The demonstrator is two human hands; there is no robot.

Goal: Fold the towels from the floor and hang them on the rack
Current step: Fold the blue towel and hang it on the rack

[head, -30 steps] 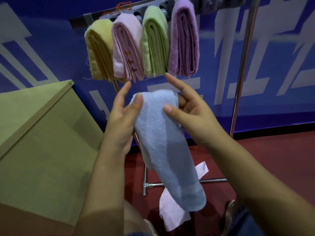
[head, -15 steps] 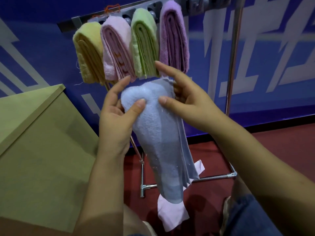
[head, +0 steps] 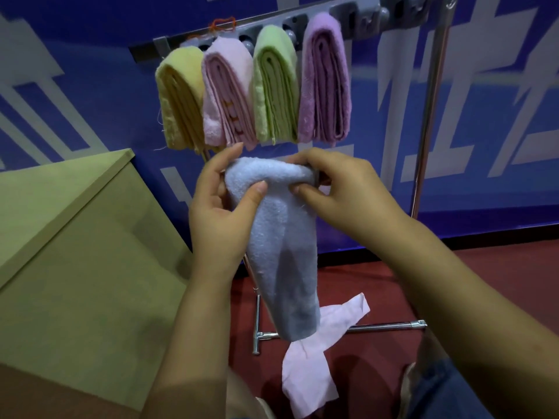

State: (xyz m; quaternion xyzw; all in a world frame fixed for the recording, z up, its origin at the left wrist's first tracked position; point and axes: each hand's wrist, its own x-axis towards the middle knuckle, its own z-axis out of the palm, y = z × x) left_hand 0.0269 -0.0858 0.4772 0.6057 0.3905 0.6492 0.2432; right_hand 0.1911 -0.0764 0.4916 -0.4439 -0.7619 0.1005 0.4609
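Observation:
A folded light blue towel (head: 284, 255) hangs down in front of me, doubled over at its top. My left hand (head: 217, 213) pinches its top left between thumb and fingers. My right hand (head: 338, 192) grips the top right fold with curled fingers. Just above them, the rack's bar (head: 357, 16) carries several folded towels side by side: yellow (head: 178, 98), pink (head: 227, 92), green (head: 275, 86) and purple (head: 325, 80). A pale pink towel (head: 305, 376) lies on the red floor below, partly hidden by the blue one.
An olive-green box (head: 75, 252) stands at the left, close to my left arm. The rack's metal upright (head: 429, 116) rises at the right and its foot bar (head: 387, 326) lies on the red floor (head: 453, 282). A blue wall is behind.
Both hands moved up onto the towel's top fold and now grip it; before, the fingers lay straighter along it. The view tilted so the rack sits higher.

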